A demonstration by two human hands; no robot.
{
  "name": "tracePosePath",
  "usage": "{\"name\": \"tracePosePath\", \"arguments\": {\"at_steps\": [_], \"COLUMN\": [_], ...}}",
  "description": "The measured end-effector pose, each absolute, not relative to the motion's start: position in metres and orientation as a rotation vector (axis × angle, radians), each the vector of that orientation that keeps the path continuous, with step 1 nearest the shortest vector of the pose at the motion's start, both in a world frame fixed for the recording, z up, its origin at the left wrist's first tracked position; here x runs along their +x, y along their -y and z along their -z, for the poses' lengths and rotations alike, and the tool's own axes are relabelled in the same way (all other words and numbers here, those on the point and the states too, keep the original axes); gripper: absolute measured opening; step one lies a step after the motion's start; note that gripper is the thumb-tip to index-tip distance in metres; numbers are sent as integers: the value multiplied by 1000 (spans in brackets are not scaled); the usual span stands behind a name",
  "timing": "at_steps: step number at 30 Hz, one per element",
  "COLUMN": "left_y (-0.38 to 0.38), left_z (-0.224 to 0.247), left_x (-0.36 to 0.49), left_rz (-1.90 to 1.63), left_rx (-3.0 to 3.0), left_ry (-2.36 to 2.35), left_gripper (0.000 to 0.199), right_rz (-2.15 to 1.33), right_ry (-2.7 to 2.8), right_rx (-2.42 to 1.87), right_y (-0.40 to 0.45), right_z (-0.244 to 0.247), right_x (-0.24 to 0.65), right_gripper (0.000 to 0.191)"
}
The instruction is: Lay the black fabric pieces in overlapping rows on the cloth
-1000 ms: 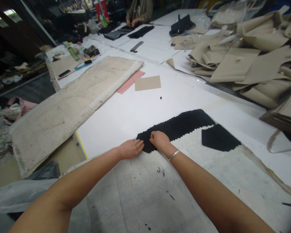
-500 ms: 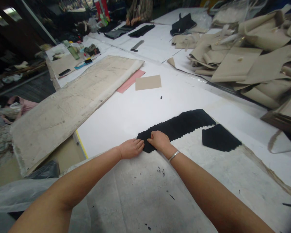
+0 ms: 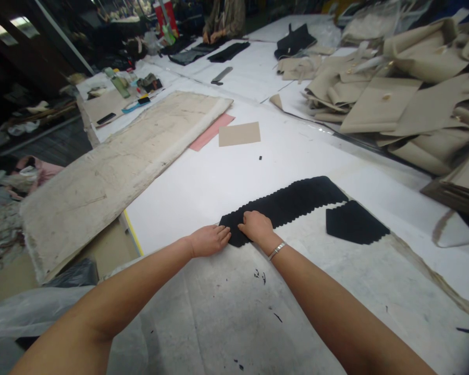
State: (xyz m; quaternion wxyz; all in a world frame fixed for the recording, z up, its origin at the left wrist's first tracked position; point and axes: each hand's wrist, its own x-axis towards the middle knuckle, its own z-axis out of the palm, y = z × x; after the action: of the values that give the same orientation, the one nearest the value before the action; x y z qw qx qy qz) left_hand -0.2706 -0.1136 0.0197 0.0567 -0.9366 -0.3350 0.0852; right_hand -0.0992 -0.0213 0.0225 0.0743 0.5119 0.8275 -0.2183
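Observation:
A long black piece with zigzag edges (image 3: 297,200), like fabric or leather, lies flat across the edge of the greyish sheet. My left hand (image 3: 210,240) rests on its left tip, fingers stretched out and lying flat. Just right of it, my right hand (image 3: 257,227) sits on the same piece with its fingers curled in a pinch; whatever is between the fingertips is too small to make out. A bracelet (image 3: 277,251) circles my right wrist. Beyond the right hand lies a smaller black piece (image 3: 355,223), pointed on one side and zigzag on others.
Small black scraps (image 3: 260,275) dot the greyish sheet (image 3: 226,312). Farther off are a tan rectangle (image 3: 239,134), a pink sheet (image 3: 213,133) and a thick pale board (image 3: 121,151). Beige pieces (image 3: 383,104) are heaped at right. A co-worker's hands (image 3: 214,36) work at the far table.
The view has shifted very slightly. Both hands stay in nearly the same place on the black piece, the left one still flat and the right one still pinched.

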Motion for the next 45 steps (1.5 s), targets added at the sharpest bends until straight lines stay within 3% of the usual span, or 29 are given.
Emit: {"name": "tracePosePath", "arguments": {"at_steps": [9, 15, 39, 45], "left_y": [115, 114, 122, 122], "left_z": [-19, -19, -26, -27], "left_x": [-274, -275, -276, -276], "left_rz": [-226, -248, -280, -283], "left_rx": [-2831, -2838, -2848, -2866], "left_ry": [954, 972, 1025, 1022], "left_gripper": [32, 32, 33, 33], "right_rz": [671, 622, 599, 542], "right_ry": [-2461, -2486, -2446, -2514], "right_rx": [1506, 1533, 1548, 1569], "right_y": [20, 25, 26, 34], "right_z": [-23, -22, -26, -22], "right_x": [-100, -102, -107, -107], "right_gripper": [31, 48, 47, 56]}}
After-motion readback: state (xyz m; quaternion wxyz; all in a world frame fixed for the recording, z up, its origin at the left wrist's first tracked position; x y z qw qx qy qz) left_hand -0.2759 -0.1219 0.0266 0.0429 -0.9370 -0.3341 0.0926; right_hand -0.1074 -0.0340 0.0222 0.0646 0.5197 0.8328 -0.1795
